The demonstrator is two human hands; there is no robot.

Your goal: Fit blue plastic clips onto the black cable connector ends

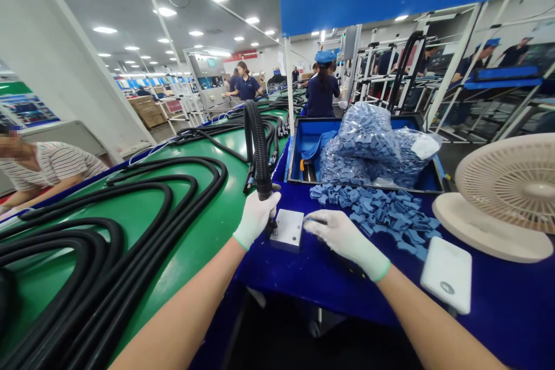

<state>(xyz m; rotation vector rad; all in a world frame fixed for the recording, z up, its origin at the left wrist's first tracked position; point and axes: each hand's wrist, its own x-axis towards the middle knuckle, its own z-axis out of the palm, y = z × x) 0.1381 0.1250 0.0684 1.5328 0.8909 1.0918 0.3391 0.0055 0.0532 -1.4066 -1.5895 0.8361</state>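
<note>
White gloves cover both hands. My left hand (259, 214) is wrapped round the lower end of a black corrugated hose (256, 147), which arches up above it. The hose's end stands at the left edge of a small grey metal block (289, 226) on the blue table. Just right of that block is my right hand (336, 230), palm down with curled fingers; a dark item shows at its fingertips, too small to name. Beyond it lies a loose pile of blue plastic pieces (390, 214).
Black hoses (165, 191) lie along the green conveyor (143, 248) at left. A blue bin (368, 188) with bagged blue pieces stands behind the pile. A beige fan (494, 231) and a white device (447, 272) are at right. Other people are farther off.
</note>
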